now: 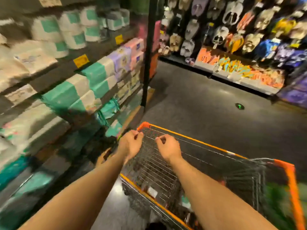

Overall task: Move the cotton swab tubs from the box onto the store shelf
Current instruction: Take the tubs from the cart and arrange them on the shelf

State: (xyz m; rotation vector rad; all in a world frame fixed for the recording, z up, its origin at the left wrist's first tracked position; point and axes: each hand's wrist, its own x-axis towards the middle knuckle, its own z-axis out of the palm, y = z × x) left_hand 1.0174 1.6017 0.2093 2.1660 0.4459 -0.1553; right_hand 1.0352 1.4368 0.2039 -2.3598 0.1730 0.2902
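Cotton swab tubs: not made out anywhere in this motion-blurred view, so look, place and long axis cannot be told; same for the box. Wire trolley with orange rim directly ahead, long axis running from upper left to lower right of the view. Contents smeared: only a green blur at the right end and dark shapes through the mesh. Left hand at the far left corner of the rim, fingers curled, fingertips at the wire; cannot tell whether gripping it. Right hand just beside it over the basket, fingers curled in, thumb meeting forefinger, nothing seen held. Store shelf along the left, several tiers, stacked with teal-and-white packs. Pink and lilac packs further along, yellow price tags on the board edges. Black upright post at the shelf end. Grey floor beyond, small round green mark on it. Far wall hung with footwear.
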